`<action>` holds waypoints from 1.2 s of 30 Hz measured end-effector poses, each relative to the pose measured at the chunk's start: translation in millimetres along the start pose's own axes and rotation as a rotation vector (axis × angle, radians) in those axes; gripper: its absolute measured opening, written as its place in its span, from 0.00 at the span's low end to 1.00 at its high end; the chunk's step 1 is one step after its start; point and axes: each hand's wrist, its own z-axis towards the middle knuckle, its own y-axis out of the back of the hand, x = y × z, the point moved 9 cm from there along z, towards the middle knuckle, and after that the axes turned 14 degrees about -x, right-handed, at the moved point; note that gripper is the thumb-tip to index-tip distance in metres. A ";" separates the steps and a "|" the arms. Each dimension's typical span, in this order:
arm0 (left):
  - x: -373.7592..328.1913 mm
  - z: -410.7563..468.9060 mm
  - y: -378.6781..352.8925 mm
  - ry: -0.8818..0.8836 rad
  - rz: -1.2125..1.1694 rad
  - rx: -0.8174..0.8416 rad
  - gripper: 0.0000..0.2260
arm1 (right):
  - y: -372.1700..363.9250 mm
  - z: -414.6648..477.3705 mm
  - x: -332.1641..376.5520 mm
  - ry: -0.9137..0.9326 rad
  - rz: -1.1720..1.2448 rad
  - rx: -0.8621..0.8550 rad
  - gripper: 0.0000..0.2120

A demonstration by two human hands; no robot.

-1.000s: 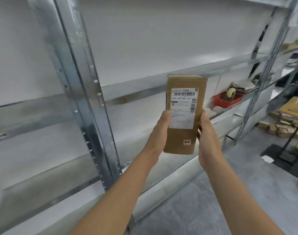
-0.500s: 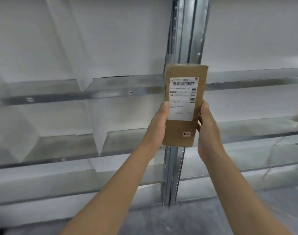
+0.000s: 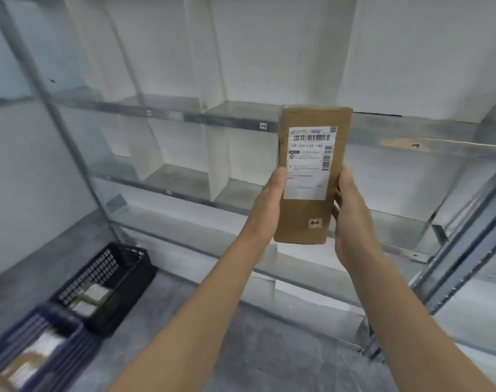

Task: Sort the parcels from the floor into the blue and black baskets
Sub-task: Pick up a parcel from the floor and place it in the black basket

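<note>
I hold a tall brown cardboard parcel (image 3: pixel 300 222) upright in front of me, its white shipping label facing me. My left hand (image 3: pixel 268 207) grips its left edge and my right hand (image 3: pixel 351 219) grips its right edge. Down at the lower left, on the grey floor, stands the black basket (image 3: pixel 128 274) with a few parcels inside. Nearer to me at the bottom left corner is the blue basket (image 3: pixel 57 343), blurred, also holding parcels.
Metal shelving (image 3: pixel 184 117) with white dividers fills the wall ahead, with bare compartments. A steel upright (image 3: pixel 461 267) slants at the right and another (image 3: pixel 57 120) at the left. Grey floor (image 3: pixel 269 349) stretches between the baskets and the shelving.
My view has swung to the left and downward, bringing the black and blue baskets into sight at the lower left. Both hands keep the same grip on the parcel.
</note>
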 end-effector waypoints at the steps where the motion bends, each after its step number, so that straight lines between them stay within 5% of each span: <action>1: 2.7 1.9 23.1 0.009 0.002 -0.042 0.23 | -21.6 -6.6 -4.7 -0.014 0.001 0.034 0.19; 11: 45.1 25.6 224.7 0.076 0.037 -0.432 0.25 | -227.4 -61.9 -65.7 -0.109 0.007 0.414 0.23; 22: 105.1 83.1 368.4 0.289 -0.018 -0.804 0.20 | -419.0 -70.8 -151.4 -0.248 -0.038 0.751 0.21; 36: 208.8 154.0 544.6 0.427 -0.139 -0.992 0.18 | -626.1 -100.8 -268.8 -0.370 -0.265 0.982 0.17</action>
